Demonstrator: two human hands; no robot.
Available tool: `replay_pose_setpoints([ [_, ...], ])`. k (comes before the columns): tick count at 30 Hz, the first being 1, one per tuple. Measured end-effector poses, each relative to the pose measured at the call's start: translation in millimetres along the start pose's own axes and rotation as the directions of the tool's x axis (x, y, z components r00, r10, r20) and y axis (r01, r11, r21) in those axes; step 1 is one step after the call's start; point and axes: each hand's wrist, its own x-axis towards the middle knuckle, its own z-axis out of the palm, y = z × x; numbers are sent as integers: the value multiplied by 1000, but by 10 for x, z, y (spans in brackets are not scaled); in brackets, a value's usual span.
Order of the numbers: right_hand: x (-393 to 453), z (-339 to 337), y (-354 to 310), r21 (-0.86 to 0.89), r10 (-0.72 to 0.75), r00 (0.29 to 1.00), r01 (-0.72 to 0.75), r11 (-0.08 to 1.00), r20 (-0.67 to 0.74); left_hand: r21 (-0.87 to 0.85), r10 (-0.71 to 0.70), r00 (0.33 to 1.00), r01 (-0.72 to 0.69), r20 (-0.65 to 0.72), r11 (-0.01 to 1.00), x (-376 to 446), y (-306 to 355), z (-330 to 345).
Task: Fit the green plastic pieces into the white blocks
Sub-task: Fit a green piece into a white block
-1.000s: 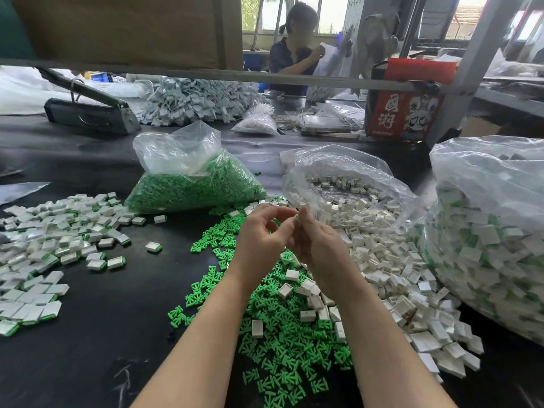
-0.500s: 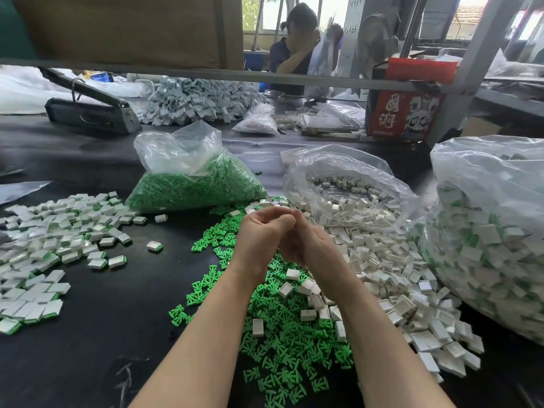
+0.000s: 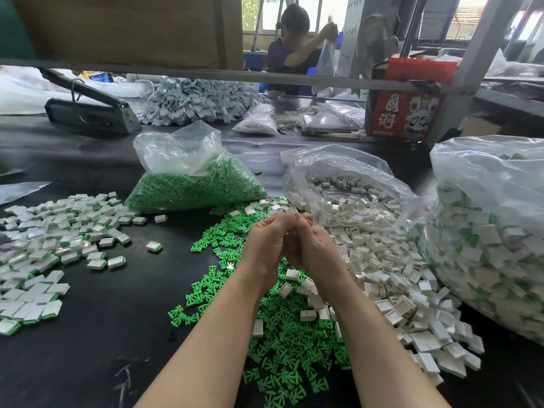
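My left hand (image 3: pixel 266 245) and right hand (image 3: pixel 316 248) are curled together above the green pieces (image 3: pixel 282 343), likely pressing one into a block; what they grip is hidden, can't tell. White blocks (image 3: pixel 379 260) lie right for easy reach, finished ones (image 3: pixel 56 245) left.

There is just one camera, and it sits on my head. It looks forward and down at the black table (image 3: pixel 73 334) right in front of me. My two arms come in from the bottom edge, very close. The far edge of the table and a room with windows show at the top.
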Motion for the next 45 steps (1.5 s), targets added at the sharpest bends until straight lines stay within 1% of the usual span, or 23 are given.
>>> replay_pose_setpoints([
  [3, 19, 9, 40, 8, 13, 1000, -12, 1000, -24, 3, 4, 1000, -4, -6, 1000, 1, -15, -13],
  [7, 21, 16, 48, 22, 5, 1000, -4, 1000, -15, 7, 0, 1000, 0, -6, 1000, 4, -28, -44],
  [17, -16, 51, 4, -32, -36, 998, 34, 999, -52, -21, -12, 1000, 12, -3, 1000, 34, -39, -64],
  [22, -37, 60, -16, -30, -31, 998, 29, 999, -45, -43, -11, 1000, 11, 3, 999, 40, -54, -78],
  [27, -38, 60, -10, -36, -16, 997, 13, 999, -70, -21, -15, 1000, 16, 25, 1000, 35, -60, -91],
  [31, -39, 47, -36, 78, 38, 998, -35, 996, -50, 33, 0, 1000, -1, 31, 999, 58, -46, -83],
  [35, -21, 23, -76, 225, 78, 997, -82, 971, 28, -34, 5, 993, -1, 116, 999, 75, -4, -174],
  [37, -10, 16, -74, 259, 105, 994, -112, 960, 39, -40, 11, 990, -5, 140, 999, 77, 8, -223],
  [42, -14, 28, -84, 205, 143, 990, -143, 968, 15, -2, 5, 991, -4, 132, 1000, 95, 10, -271],
  [45, -26, 13, -113, 152, 155, 987, -148, 977, -38, 13, -8, 993, 6, 120, 1000, 96, 69, -333],
])
